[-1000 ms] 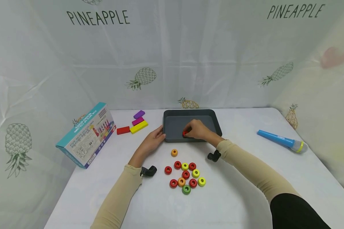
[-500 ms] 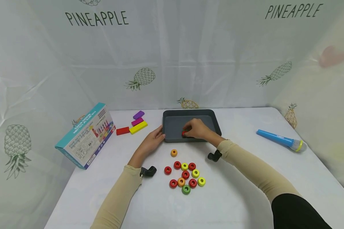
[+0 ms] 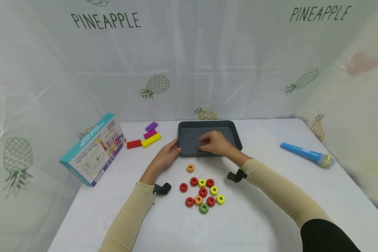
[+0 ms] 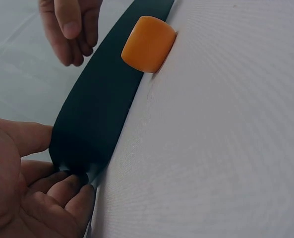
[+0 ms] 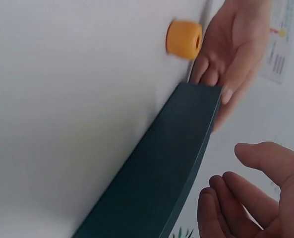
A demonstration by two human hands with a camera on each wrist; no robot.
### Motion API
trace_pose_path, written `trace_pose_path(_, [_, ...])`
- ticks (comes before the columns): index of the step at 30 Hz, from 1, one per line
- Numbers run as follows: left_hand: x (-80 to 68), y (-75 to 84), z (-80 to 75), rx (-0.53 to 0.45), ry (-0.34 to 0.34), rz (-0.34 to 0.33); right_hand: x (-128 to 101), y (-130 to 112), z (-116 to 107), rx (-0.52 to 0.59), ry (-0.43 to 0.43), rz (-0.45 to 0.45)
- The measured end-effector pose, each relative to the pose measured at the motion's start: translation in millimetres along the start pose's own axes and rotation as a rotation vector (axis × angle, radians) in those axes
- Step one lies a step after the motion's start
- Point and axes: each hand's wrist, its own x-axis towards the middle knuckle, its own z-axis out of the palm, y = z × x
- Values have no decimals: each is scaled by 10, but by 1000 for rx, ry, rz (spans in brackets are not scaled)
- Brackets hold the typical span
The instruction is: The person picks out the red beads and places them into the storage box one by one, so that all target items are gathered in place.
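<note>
Left hand (image 3: 168, 155) grips the near-left corner of the dark grey tray (image 3: 189, 136), thumb at the rim, fingers curled against the end. Right hand (image 3: 216, 142) hovers over the tray, thumb well apart from the loosely bent fingers. White table (image 3: 261, 140), pineapple-print cloth (image 3: 208, 52) behind. Left to right: box (image 3: 94, 150), coloured blocks (image 3: 151, 140), orange bead (image 3: 190, 168) near the tray, bead cluster (image 3: 203, 195), blue microphone (image 3: 302, 152). Tray flat, mid-table toward the back, long axis left-right.
</note>
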Motion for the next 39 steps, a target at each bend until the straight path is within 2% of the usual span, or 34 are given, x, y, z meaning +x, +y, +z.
trace_pose_path(5, [-9, -4, -9, -12, 9, -19, -48, -80, 51, 41, -18, -57])
trace_pose_path(15, [-12, -3, 7, 14, -2, -15, -175, -186, 130, 77, -36, -52])
trace_pose_path(22, [-9, 19, -13, -5, -8, 11, -253, -272, 196, 82, -71, -53])
trace_pose_path(27, [-4, 16, -5, -1, -11, 6, -308, -325, 250, 74, -86, -72])
trace_pose_path(39, [-9, 21, -8, 9, -6, 27, -417, -371, 394, 132, -136, -108])
